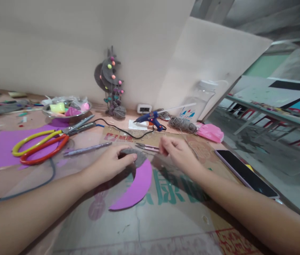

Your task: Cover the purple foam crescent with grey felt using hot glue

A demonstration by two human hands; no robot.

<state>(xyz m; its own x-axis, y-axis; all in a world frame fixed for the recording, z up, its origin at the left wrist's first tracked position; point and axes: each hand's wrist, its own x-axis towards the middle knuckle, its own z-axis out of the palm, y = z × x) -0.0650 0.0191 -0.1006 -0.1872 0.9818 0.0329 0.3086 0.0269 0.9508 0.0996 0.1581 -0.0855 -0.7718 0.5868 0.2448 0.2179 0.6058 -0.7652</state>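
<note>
My left hand (113, 161) rests on the table with its fingers closed on the grey, yarn-wrapped tip (136, 156) of a purple foam crescent (136, 186). The crescent lies flat on a printed cardboard sheet (171, 205). My right hand (178, 152) hovers just right of that tip, fingers pinched together, apparently on a thin grey strand that is too fine to make out. Small pink-handled scissors (147, 146) lie between and just beyond the hands.
Large yellow and orange scissors (41, 143) and a pen (86, 149) lie left. A blue glue gun (151, 119), grey twine (183, 124), metal bowl of foam bits (67, 109), finished crescent ornament (110, 83) and bottle (199, 101) stand behind. A phone (245, 173) lies right.
</note>
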